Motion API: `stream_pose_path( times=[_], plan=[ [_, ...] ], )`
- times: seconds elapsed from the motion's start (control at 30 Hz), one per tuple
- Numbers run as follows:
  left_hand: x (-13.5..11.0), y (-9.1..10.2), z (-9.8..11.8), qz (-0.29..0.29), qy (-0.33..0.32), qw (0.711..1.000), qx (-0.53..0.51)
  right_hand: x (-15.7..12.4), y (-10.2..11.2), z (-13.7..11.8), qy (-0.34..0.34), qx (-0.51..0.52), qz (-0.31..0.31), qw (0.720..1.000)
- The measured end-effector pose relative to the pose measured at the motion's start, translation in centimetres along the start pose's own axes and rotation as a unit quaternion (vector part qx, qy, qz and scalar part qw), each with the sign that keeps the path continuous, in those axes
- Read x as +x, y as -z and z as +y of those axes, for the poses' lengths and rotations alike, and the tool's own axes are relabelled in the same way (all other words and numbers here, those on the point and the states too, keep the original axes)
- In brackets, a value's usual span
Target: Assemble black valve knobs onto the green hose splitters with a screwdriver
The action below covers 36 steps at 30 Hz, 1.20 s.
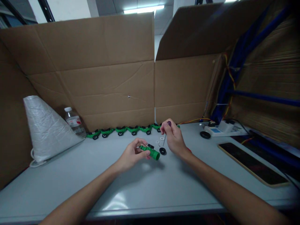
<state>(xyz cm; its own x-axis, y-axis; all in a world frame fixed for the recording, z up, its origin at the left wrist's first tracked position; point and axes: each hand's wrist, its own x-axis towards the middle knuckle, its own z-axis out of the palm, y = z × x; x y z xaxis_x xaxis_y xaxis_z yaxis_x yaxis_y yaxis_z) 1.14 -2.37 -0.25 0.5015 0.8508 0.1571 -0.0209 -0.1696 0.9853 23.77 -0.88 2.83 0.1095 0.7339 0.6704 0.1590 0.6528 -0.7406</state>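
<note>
My left hand (134,152) is closed on a green toy vehicle body (152,153), its round cylinder end tilted toward the lower right. In my right hand (172,137) is a screwdriver (164,139), held by its dark purple handle with the thin shaft slanting down toward the table. A black toy wheel (162,151) lies just below the shaft. Two small white rings (162,138) rest between the hands. At the body's back edge shows a small black piece (150,146); whether it is attached I cannot tell.
Several green toy vehicles (133,130) with black wheels line the back of the table (93,187). A white bag (49,128) and a water bottle (73,120) stand left. A phone (253,162), power strip (226,128) and black ring (205,135) lie right. Cardboard walls (105,72) enclose the table.
</note>
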Motion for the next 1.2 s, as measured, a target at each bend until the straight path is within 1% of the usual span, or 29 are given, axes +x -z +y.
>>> stream_pose_path(
  times=[0.1, 0.2, 0.3, 0.4, 0.53, 0.7, 0.9, 1.07, 1.2],
  plan=[
    [-0.3, -0.3, -0.5, -0.056, 0.002, 0.997, 0.044, -0.5, -0.4, -0.3, -0.040, 0.050, -0.004, 0.998],
    [-0.7, -0.4, -0.3, -0.102, -0.025, 0.988, 0.110, -1.2, -0.9, -0.7, -0.087, 0.096, -0.028, 0.991],
    [-0.9, -0.3, 0.1, -0.112, -0.047, 0.976, 0.182, -2.0, -1.3, -1.0, -0.095, 0.093, -0.058, 0.989],
    [-0.9, -0.2, 0.3, -0.111, -0.037, 0.966, 0.232, -2.9, -1.6, -1.1, -0.087, 0.070, -0.107, 0.988],
    [-0.8, -0.1, -0.1, -0.111, -0.034, 0.966, 0.229, -3.5, -1.8, -1.1, -0.066, 0.032, -0.164, 0.984],
    [-0.7, 0.0, -0.8, -0.136, -0.045, 0.972, 0.189, -3.4, -1.8, -1.4, -0.055, 0.012, -0.187, 0.981],
    [-0.6, -0.1, -1.2, -0.138, -0.043, 0.971, 0.191, -3.4, -2.1, -1.5, -0.057, 0.019, -0.210, 0.976],
    [-0.6, -0.2, -0.7, -0.140, -0.054, 0.966, 0.212, -3.7, -2.3, -1.3, -0.053, 0.021, -0.239, 0.969],
    [-0.6, -0.2, 0.1, -0.141, -0.079, 0.953, 0.256, -3.8, -2.4, -1.4, -0.044, 0.022, -0.226, 0.973]
  ],
)
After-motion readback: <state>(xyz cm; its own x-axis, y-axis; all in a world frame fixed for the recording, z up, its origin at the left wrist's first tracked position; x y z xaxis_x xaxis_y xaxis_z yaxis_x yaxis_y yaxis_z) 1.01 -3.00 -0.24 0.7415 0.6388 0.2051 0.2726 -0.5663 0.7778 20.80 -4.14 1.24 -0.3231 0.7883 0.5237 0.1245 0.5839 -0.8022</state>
